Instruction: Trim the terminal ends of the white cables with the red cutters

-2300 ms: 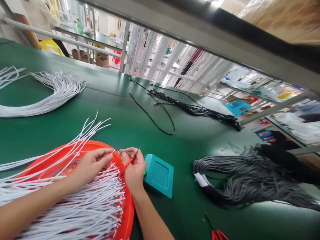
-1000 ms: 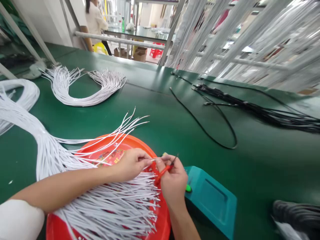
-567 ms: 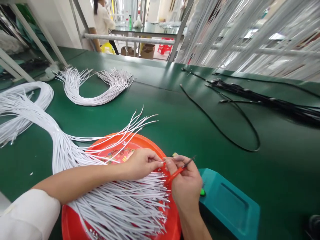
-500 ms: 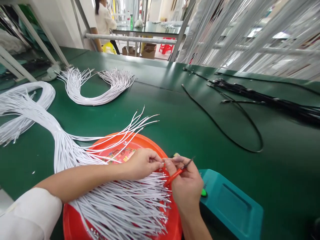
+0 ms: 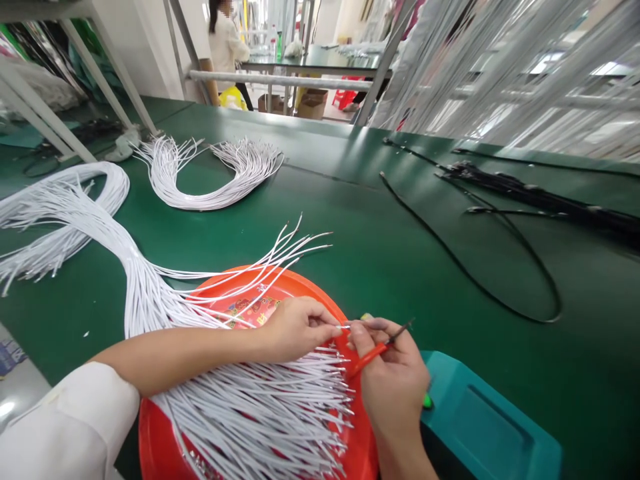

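Observation:
A fan of thin white cables (image 5: 250,407) lies across a round red tray (image 5: 160,450) on the green table. My left hand (image 5: 297,327) pinches the tip of one white cable above the tray. Facing it, my right hand (image 5: 393,383) is closed on small red-handled scissors (image 5: 377,347), whose dark tip points up and to the right. The fingertips of both hands meet at the cable's end. A few white cables (image 5: 280,253) stick out past the tray's far rim.
A teal plastic box (image 5: 493,427) sits right of my right hand. More white cable bundles (image 5: 210,180) lie at the left and far left, black cables (image 5: 500,233) at the right. A person stands beyond the table's far end. White cables hang at the upper right.
My view has swung left and down, so the dark grey bundle at the right has left the frame. Both hands stay together over the tray's right edge.

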`<action>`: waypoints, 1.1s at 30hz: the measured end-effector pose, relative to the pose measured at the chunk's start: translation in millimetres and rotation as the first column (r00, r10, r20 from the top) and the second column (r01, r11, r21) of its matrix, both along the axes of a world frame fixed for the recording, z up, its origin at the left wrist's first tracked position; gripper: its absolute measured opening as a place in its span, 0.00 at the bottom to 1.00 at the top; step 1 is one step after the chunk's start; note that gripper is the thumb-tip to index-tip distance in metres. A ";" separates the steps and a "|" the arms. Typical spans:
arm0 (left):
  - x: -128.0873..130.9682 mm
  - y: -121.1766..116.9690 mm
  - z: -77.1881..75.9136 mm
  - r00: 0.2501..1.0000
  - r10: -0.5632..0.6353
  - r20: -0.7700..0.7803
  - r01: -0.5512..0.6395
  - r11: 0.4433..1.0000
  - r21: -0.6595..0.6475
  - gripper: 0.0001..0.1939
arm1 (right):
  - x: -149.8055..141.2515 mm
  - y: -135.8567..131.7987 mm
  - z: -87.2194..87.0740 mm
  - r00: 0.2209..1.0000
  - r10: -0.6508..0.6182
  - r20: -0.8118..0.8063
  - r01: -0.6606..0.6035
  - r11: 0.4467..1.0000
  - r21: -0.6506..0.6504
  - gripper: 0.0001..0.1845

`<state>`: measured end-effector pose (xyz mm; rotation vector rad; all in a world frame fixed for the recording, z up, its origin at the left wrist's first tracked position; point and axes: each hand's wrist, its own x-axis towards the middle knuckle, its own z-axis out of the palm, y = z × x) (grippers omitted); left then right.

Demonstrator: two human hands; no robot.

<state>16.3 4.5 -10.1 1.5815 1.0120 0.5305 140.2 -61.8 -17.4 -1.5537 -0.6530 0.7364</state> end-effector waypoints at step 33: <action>-0.8 1.0 11.4 0.993 0.058 0.099 -0.060 0.998 0.018 0.07 | -0.6 -7.4 -9.0 0.787 0.431 0.442 -0.343 0.900 -0.268 0.11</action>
